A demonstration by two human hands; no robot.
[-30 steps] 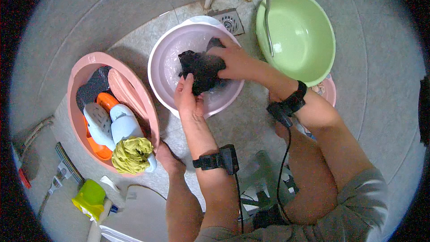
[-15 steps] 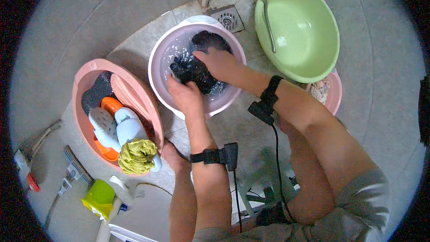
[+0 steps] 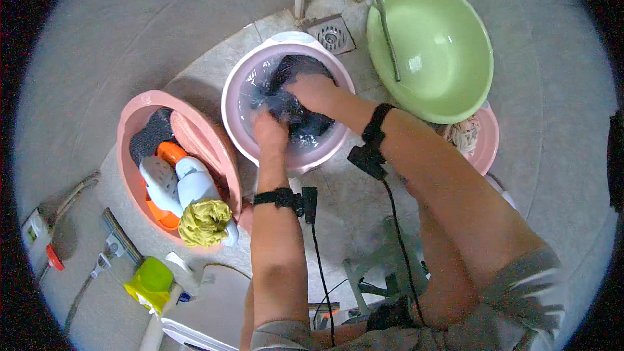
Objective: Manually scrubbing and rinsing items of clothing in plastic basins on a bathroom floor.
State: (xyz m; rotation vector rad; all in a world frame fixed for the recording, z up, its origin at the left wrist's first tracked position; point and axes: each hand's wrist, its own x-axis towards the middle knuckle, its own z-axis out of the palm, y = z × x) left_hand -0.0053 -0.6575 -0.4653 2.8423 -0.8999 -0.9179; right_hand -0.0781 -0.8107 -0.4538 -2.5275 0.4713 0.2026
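Note:
A pale pink-lilac basin with a white rim stands in front of me, holding water and a soaked dark cloth. Both of my hands are in it. My left hand dips into the water at the near left side, its fingers closed on the dark cloth and partly under water. Farther right, my right hand presses into the cloth with curled fingers gripping it; its fingertips are hidden in the folds. Black straps with small boxes and cables circle both forearms.
To the left, a pink tub holds light blue clogs, orange items and a yellow-green cloth. A large green basin stands right, with a metal hose hanging over it. Behind are a floor drain and pipes.
My left hand has sunk deeper into the water and its fingers have closed on the cloth. My right hand stays on the cloth, which has been pulled into a different shape.

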